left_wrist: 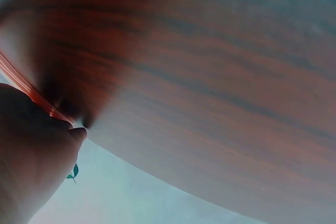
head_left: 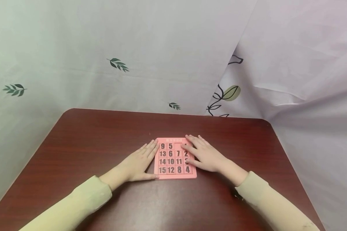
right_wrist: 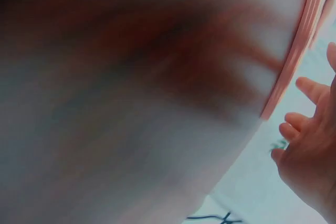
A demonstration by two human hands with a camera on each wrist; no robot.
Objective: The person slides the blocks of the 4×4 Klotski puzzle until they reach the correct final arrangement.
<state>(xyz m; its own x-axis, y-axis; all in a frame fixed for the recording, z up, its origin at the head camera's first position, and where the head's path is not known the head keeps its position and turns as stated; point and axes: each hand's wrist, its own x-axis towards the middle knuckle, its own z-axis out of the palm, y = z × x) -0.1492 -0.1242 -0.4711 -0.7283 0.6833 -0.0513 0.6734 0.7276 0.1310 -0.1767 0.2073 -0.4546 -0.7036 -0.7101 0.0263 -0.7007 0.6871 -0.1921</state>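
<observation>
A pink sliding number puzzle (head_left: 176, 176) lies flat on the table, its black-numbered tiles in rows. The top row reads 9, 5, a gap, then 1. Along the puzzle's left edge rests my left hand (head_left: 137, 163), fingers straight, with the thumb at the lower left corner. My right hand (head_left: 209, 155) reaches over the right edge with its fingers spread. One fingertip touches around the tile marked 1, partly covering it, and the thumb overlaps the tile marked 3. Both wrist views show the puzzle's side edge (right_wrist: 294, 59) next to the fingers.
The dark reddish-brown wooden table (head_left: 112, 128) has rounded far corners. Behind it and to the right hangs a pale curtain (head_left: 162, 48) with leaf prints. Light sleeves (head_left: 75, 202) cover both forearms.
</observation>
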